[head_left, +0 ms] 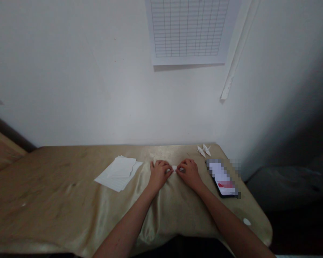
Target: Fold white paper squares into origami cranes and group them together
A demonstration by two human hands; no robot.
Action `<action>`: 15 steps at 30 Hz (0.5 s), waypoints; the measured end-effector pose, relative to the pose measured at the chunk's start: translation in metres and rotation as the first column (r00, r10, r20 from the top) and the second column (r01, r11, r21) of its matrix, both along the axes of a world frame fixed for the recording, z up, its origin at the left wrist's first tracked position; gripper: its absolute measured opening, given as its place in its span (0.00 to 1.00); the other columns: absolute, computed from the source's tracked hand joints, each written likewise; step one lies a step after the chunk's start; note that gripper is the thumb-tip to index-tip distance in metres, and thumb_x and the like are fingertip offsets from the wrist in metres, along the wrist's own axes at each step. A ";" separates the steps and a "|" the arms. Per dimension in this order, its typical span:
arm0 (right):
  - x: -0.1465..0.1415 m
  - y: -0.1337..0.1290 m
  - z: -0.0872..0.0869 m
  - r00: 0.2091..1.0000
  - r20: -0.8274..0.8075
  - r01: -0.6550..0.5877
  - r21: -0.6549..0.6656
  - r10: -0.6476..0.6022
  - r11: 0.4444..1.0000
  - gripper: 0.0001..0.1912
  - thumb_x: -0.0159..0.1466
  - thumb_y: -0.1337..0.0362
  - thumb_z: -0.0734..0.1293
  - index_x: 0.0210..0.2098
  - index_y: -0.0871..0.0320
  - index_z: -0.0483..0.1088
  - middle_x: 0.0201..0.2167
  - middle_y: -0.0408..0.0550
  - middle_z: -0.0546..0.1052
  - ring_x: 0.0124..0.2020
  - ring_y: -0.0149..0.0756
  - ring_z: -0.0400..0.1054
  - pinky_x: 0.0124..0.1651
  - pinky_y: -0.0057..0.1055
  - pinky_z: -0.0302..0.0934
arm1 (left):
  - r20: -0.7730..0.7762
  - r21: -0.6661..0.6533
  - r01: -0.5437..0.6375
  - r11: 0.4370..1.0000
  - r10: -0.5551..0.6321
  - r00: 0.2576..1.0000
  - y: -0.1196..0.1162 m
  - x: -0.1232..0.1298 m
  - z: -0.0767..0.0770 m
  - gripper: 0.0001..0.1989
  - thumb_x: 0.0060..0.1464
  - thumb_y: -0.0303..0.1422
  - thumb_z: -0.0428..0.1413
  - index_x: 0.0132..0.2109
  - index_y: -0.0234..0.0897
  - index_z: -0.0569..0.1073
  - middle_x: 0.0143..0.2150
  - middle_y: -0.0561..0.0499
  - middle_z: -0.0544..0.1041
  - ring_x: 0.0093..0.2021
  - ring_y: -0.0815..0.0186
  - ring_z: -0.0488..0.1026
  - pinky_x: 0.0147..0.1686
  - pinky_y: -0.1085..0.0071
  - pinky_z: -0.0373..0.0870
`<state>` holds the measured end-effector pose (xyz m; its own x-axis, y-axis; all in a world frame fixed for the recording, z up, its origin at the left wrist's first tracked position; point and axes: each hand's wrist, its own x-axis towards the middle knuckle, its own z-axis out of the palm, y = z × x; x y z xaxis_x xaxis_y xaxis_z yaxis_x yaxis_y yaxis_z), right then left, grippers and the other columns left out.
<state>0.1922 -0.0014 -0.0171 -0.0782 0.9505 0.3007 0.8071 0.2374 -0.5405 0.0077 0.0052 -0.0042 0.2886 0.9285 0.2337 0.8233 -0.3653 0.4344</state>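
Observation:
A small folded white paper is pinched between my two hands over the gold cloth, near the middle of the table. My left hand grips its left end with thumb and fingertips. On its right end, my right hand has a similar pinch. My fingers cover much of the paper, so its exact shape cannot be made out. To the left lies a stack of white paper sheets. Two folded white paper birds sit at the table's back right.
A phone with a lit, pixelated screen lies right of my right hand. A small white piece is near the right edge of the cloth-covered table. A gridded sheet hangs on the wall behind.

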 end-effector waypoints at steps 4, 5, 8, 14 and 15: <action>-0.003 0.000 -0.001 1.000 0.004 0.027 0.006 -0.027 1.000 0.03 0.62 0.60 0.72 0.33 0.51 0.80 0.42 0.49 0.76 0.51 0.44 0.62 0.58 0.39 0.53 | -0.008 0.021 -0.007 1.000 0.007 1.000 -0.002 0.002 0.000 0.05 0.60 0.36 0.61 0.41 0.45 0.81 0.49 0.52 0.80 0.57 0.55 0.67 0.66 0.36 0.41; -0.004 0.000 -0.002 0.999 0.002 0.032 0.008 -0.032 0.999 0.03 0.62 0.61 0.72 0.33 0.51 0.80 0.42 0.49 0.75 0.51 0.44 0.62 0.58 0.39 0.53 | -0.011 0.028 -0.007 1.000 0.007 1.000 -0.002 0.002 0.000 0.05 0.60 0.36 0.60 0.41 0.44 0.81 0.49 0.51 0.80 0.57 0.55 0.67 0.67 0.36 0.41; -0.004 0.000 -0.002 0.999 -0.006 0.037 0.013 -0.037 0.999 0.03 0.62 0.61 0.72 0.33 0.52 0.80 0.41 0.49 0.75 0.51 0.44 0.62 0.58 0.39 0.53 | -0.012 0.039 -0.007 0.999 0.008 1.000 -0.002 0.002 0.002 0.04 0.59 0.34 0.61 0.40 0.43 0.81 0.52 0.50 0.80 0.58 0.55 0.66 0.67 0.35 0.41; -0.003 -0.001 -0.001 1.000 0.019 0.022 0.004 -0.022 1.000 0.04 0.63 0.61 0.71 0.34 0.52 0.80 0.42 0.49 0.75 0.51 0.44 0.62 0.57 0.39 0.53 | -0.001 0.018 0.000 1.000 0.000 1.000 -0.002 -0.001 0.004 0.01 0.56 0.34 0.64 0.37 0.46 0.81 0.55 0.53 0.79 0.61 0.52 0.65 0.66 0.30 0.37; -0.003 -0.001 -0.001 0.999 0.027 0.017 0.000 -0.017 1.000 0.04 0.63 0.61 0.71 0.34 0.51 0.80 0.43 0.49 0.75 0.51 0.44 0.62 0.57 0.39 0.53 | -0.004 0.021 0.000 1.000 0.000 1.000 -0.002 -0.001 0.005 0.01 0.56 0.34 0.64 0.37 0.46 0.81 0.56 0.53 0.79 0.61 0.52 0.65 0.66 0.29 0.36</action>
<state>0.1896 -0.0023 -0.0183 -0.0703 0.9519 0.2982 0.8253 0.2234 -0.5186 0.0070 0.0033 0.0005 0.2895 0.9234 0.2522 0.8253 -0.3742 0.4230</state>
